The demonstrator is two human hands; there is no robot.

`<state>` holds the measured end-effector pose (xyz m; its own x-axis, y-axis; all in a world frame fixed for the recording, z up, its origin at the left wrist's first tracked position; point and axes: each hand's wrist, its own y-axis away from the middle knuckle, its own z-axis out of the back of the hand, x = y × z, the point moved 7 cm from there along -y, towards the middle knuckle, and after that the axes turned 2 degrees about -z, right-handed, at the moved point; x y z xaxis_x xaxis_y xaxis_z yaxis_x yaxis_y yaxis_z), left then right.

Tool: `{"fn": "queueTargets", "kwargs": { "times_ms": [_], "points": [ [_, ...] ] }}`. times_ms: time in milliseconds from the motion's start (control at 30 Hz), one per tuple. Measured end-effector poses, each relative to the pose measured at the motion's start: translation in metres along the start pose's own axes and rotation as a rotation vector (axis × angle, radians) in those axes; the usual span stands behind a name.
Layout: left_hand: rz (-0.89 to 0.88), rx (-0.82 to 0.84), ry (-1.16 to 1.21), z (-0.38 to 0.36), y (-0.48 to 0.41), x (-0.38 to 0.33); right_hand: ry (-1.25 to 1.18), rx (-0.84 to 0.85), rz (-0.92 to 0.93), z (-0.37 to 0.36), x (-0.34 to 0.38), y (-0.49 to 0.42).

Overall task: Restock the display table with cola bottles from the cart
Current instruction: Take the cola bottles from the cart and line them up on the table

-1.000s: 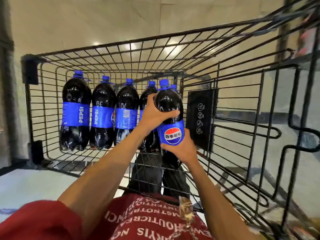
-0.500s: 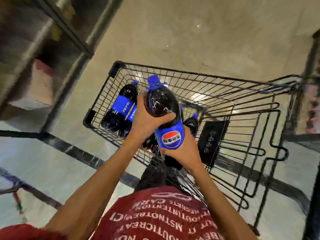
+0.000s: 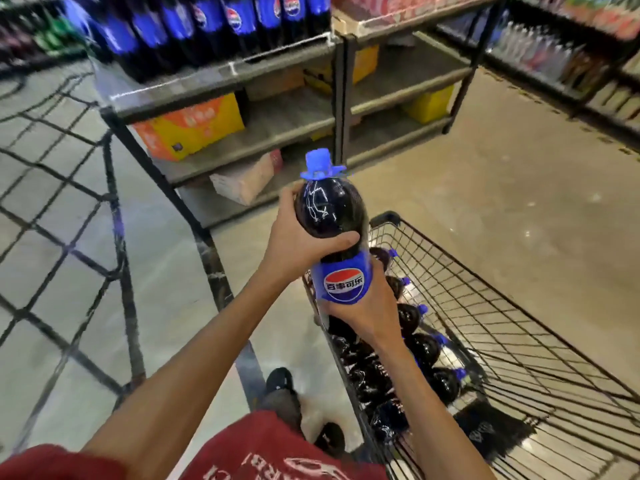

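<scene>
Holding one bottle (image 3: 329, 216) upright over the cart (image 3: 502, 299) rim, short of the desk (image 3: 214, 76).
Left hand (image 3: 294, 237): fingers (image 3: 289, 197) wrap its shoulder.
Right hand (image 3: 367, 306): grips the label end.
Desk: stocked row (image 3: 207, 22) present.
Cart: several spares (image 3: 426, 346) left.
Status, judged: partway; this placement pending.

Holding a dark plastic cola bottle with blue cap and blue label (image 3: 329, 216) nearly upright, cap up, in the air by the black wire cart's (image 3: 519, 341) rim, left hand (image 3: 298, 237) gripping its shoulder and right hand (image 3: 367, 306) gripping the label. Standing in a row along the cart's wall: more blue-capped dark cola bottles (image 3: 422, 348). Crowding the grey metal display table (image 3: 221, 81) beyond: upright blue-labelled cola bottles (image 3: 239, 19).
</scene>
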<state>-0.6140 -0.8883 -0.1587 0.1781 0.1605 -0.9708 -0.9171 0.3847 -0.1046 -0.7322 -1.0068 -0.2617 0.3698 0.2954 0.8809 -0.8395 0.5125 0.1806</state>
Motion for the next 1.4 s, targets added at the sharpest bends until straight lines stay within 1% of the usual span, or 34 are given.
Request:
{"fn": "queueTargets", "kwargs": {
  "times_ms": [100, 267, 467, 667, 800, 967, 1200, 1400],
  "points": [
    [-0.027, -0.122, -0.005, 0.047, -0.006, -0.012, 0.038, 0.068, 0.103, -0.025, 0.041, -0.017],
    [-0.055, -0.275, -0.075, 0.12, -0.018, -0.02, 0.067, 0.157, 0.238, -0.074, 0.099, -0.037],
    [-0.079, -0.362, -0.086, 0.195, -0.045, -0.016, 0.052, 0.217, 0.296, -0.141, 0.149, -0.065],
    [-0.094, -0.401, -0.087, 0.262, -0.091, -0.002, 0.047, 0.247, 0.332, -0.205, 0.193, -0.108],
    [-0.091, -0.397, -0.073, 0.3, -0.126, 0.01, -0.027, 0.272, 0.335, -0.248, 0.214, -0.138],
    [-0.11, -0.401, -0.081, 0.341, -0.169, 0.023, -0.052, 0.266, 0.34, -0.295, 0.239, -0.176],
    [-0.09, -0.403, -0.077, 0.378, -0.232, 0.04, -0.05, 0.277, 0.338, -0.336, 0.266, -0.236],
    [-0.078, -0.388, -0.087, 0.393, -0.31, 0.054, -0.05, 0.26, 0.34, -0.355, 0.291, -0.306]
  ]
}}
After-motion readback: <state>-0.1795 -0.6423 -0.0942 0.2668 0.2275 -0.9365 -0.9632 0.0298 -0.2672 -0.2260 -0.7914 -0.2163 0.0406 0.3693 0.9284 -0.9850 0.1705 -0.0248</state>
